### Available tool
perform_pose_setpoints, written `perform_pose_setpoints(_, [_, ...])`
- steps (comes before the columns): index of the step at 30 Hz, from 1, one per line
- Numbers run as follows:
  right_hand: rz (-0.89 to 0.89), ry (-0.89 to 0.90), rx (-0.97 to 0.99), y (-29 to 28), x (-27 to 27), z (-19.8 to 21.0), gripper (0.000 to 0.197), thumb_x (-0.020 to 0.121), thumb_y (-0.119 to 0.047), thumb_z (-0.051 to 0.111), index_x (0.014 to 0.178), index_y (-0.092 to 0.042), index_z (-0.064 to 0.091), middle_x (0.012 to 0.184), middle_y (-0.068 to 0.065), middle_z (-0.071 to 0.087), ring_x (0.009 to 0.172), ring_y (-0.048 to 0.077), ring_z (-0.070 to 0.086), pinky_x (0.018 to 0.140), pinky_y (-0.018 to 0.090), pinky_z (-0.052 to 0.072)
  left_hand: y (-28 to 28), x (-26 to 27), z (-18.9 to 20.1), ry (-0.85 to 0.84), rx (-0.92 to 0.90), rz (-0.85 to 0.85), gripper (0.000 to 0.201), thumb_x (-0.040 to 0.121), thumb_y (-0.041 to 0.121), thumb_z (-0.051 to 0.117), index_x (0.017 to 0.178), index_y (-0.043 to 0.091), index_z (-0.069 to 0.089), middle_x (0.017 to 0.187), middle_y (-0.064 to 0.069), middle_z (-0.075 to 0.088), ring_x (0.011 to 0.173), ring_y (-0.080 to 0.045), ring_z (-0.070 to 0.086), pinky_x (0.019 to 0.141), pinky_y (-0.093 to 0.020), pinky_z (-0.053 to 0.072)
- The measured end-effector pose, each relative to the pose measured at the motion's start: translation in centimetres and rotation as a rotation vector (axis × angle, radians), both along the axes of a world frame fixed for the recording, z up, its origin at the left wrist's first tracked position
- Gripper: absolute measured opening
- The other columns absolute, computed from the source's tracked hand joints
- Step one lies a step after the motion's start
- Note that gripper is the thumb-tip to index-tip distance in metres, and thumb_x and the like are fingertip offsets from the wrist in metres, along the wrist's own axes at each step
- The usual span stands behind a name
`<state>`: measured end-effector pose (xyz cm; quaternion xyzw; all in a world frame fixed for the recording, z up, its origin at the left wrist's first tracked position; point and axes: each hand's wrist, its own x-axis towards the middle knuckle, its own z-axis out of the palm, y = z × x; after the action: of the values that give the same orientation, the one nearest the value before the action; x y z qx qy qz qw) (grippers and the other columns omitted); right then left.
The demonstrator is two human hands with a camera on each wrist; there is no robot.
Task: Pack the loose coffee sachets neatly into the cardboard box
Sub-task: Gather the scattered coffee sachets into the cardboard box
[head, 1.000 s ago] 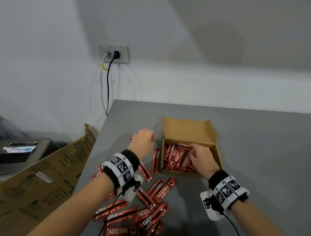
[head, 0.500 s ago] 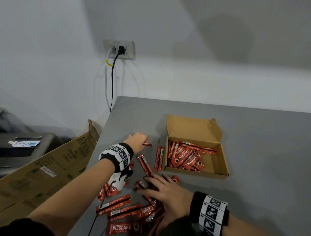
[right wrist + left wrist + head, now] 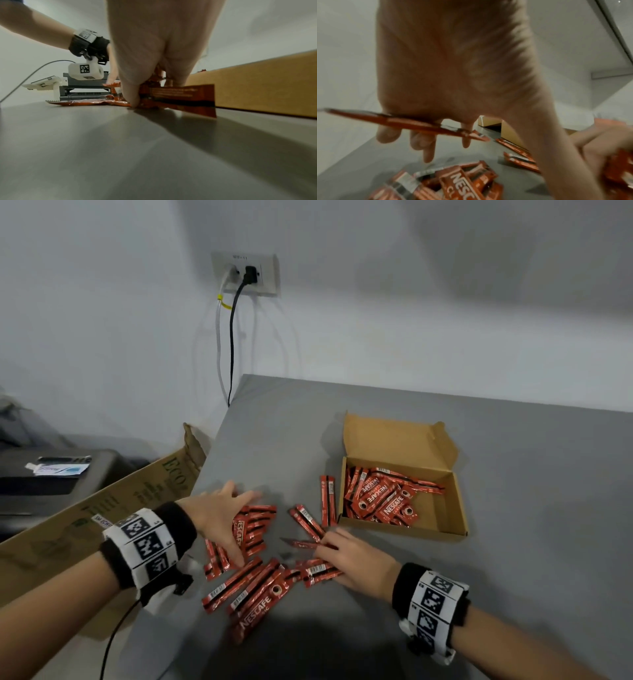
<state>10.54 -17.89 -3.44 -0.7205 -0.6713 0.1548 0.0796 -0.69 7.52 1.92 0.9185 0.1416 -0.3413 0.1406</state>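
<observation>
The open cardboard box (image 3: 400,529) stands on the grey table (image 3: 513,542) with several red coffee sachets (image 3: 380,498) lying loosely in its left half. My left hand (image 3: 222,515) hovers with spread fingers (image 3: 423,148) over a pile of sachets (image 3: 257,525). One blurred sachet (image 3: 399,121) lies across the palm side of those fingers. My right hand (image 3: 349,556) is low on the table just left of the box wall (image 3: 257,83), its thumb (image 3: 132,97) and fingers pinching sachets (image 3: 180,97). More sachets (image 3: 253,587) lie in front, and two (image 3: 327,501) sit beside the box.
A big flattened carton (image 3: 102,508) leans against the table's left edge, with a printer (image 3: 51,474) behind it. Cables hang from a wall socket (image 3: 245,273) at the table's far left corner. Bare grey tabletop lies right of the box.
My right hand left the box, dropped to the loose sachets and now pinches some. My left hand came back from the far left with a sachet and spread over the pile.
</observation>
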Motion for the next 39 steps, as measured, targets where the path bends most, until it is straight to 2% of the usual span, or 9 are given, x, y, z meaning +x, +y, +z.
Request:
perform_pose_setpoints(2, [-0.013, -0.004, -0.04, 0.3, 0.0, 0.3, 0.04, 0.085, -0.015, 0.063, 0.123, -0.006, 0.051, 0.126, 0.012, 0.049, 0.123, 0.026, 0.041, 0.107, 0.038, 0.037, -0.5, -1.2, 0.1, 0.074, 0.012, -0.022, 0.14, 0.043, 0.058, 0.085, 0.142, 0.045, -0.013, 0.14, -0.01, 0.017, 0.131, -0.032, 0.027, 0.111, -0.047, 0.029])
perform_pose_setpoints(6, [-0.065, 0.041, -0.096, 0.9, -0.2, 1.0, 0.037, 0.086, -0.017, 0.062, 0.119, -0.002, 0.053, 0.124, 0.014, 0.051, 0.12, 0.028, 0.045, 0.106, 0.038, 0.037, -2.8, -2.9, -0.6, 0.14, 0.24, -0.194, 0.141, 0.054, 0.055, 0.082, 0.14, 0.036, -0.028, 0.153, -0.022, -0.011, 0.142, -0.04, 0.005, 0.115, -0.049, 0.01])
perform_pose_setpoints(11, [-0.142, 0.112, -0.039, 1.2, -0.7, 2.8, 0.03, 0.089, -0.016, 0.059, 0.116, -0.003, 0.057, 0.12, 0.01, 0.054, 0.11, 0.022, 0.053, 0.096, 0.028, 0.042, -3.1, -3.3, -2.4, -0.083, 0.194, -0.148, 0.132, 0.053, 0.062, 0.079, 0.147, 0.026, -0.006, 0.149, -0.016, 0.007, 0.136, -0.033, 0.025, 0.114, -0.042, 0.026])
perform_pose_setpoints(16, [-0.384, 0.227, 0.228, 0.5, 1.2, 6.7, 0.021, 0.083, -0.012, 0.065, 0.103, -0.005, 0.064, 0.094, -0.005, 0.055, 0.08, 0.003, 0.051, 0.075, 0.003, 0.035, -3.8, -1.9, -2.8, -0.239, 0.02, -0.033, 0.111, 0.06, 0.059, 0.076, 0.144, 0.02, 0.015, 0.132, -0.008, 0.024, 0.11, -0.02, 0.049, 0.097, -0.028, 0.045])
perform_pose_setpoints(20, [-0.738, 0.24, 0.268, -0.2, 5.6, 7.2, 0.006, 0.082, -0.011, 0.062, 0.076, -0.01, 0.063, 0.069, -0.003, 0.06, 0.059, 0.009, 0.053, 0.054, 0.013, 0.038, -5.5, -0.7, -2.8, -0.301, -0.059, 0.013, 0.083, 0.073, 0.056, 0.068, 0.134, 0.019, 0.027, 0.126, -0.004, 0.027, 0.104, -0.019, 0.053, 0.093, -0.029, 0.048])
perform_pose_setpoints(26, [-0.838, 0.148, 0.1, 0.3, 7.8, 5.1, 0.011, 0.087, -0.02, 0.059, 0.09, -0.01, 0.063, 0.084, 0.006, 0.068, 0.076, 0.023, 0.064, 0.071, 0.035, 0.053, -8.0, 1.6, -3.0, -0.362, -0.108, -0.011, 0.054, 0.085, 0.033, 0.06, 0.128, 0.014, 0.033, 0.12, -0.006, 0.032, 0.09, -0.019, 0.055, 0.079, -0.028, 0.05])
perform_pose_setpoints(31, [-0.799, 0.027, 0.01, 1.4, 7.2, 4.6, 0.042, 0.088, -0.024, 0.058, 0.128, -0.018, 0.048, 0.115, 0.009, 0.055, 0.102, 0.029, 0.057, 0.085, 0.038, 0.049, -8.7, 2.9, -3.1, -0.379, -0.126, 0.036, 0.04, 0.086, 0.03, 0.059, 0.119, 0.014, 0.041, 0.123, -0.005, 0.038, 0.097, -0.018, 0.054, 0.083, -0.028, 0.051])
perform_pose_setpoints(34, [-0.77, 0.007, 0.002, 1.3, 7.3, 4.7, 0.049, 0.087, -0.029, 0.061, 0.132, -0.023, 0.043, 0.124, 0.007, 0.053, 0.108, 0.027, 0.057, 0.089, 0.039, 0.049, -8.7, 3.3, -2.9, -0.465, -0.122, 0.079, 0.027, 0.089, 0.021, 0.054, 0.113, 0.013, 0.046, 0.115, -0.002, 0.046, 0.097, -0.015, 0.048, 0.084, -0.022, 0.043])
perform_pose_setpoints(39, [-0.707, 0.146, 0.083, -0.4, 8.0, 5.6, 0.047, 0.087, -0.03, 0.063, 0.131, -0.023, 0.046, 0.127, 0.001, 0.053, 0.117, 0.018, 0.051, 0.099, 0.031, 0.042, -7.7, 4.6, -0.2, -0.614, -0.125, 0.166, 0.009, 0.091, 0.016, 0.05, 0.088, 0.017, 0.041, 0.089, 0.002, 0.045, 0.08, -0.014, 0.045, 0.067, -0.018, 0.033])
